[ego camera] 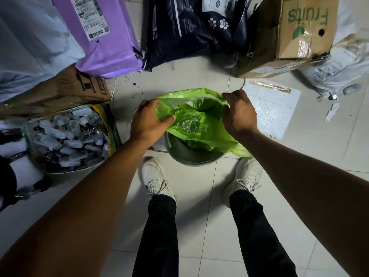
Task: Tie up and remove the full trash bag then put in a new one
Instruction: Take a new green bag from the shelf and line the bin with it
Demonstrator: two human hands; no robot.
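Spreading over the dark bin (180, 154), the green trash bag (196, 118) hides the bin's inside; the left hand (148, 121) and right hand (238, 113) each pinch its rim with curled fingers. Crowding the floor beyond are a purple parcel (107, 43), a paw-printed dark sack (191, 27) and a carton (299, 31) reading "Fruits".

The room is dim. The brightest spot is the middle, where the pale floor (191, 188) and the green bag (196, 116) catch the light. The corners go dark. Both arms look shadowy. The wide lens bends things near the edges, and the far left edge looks soft and blurry.
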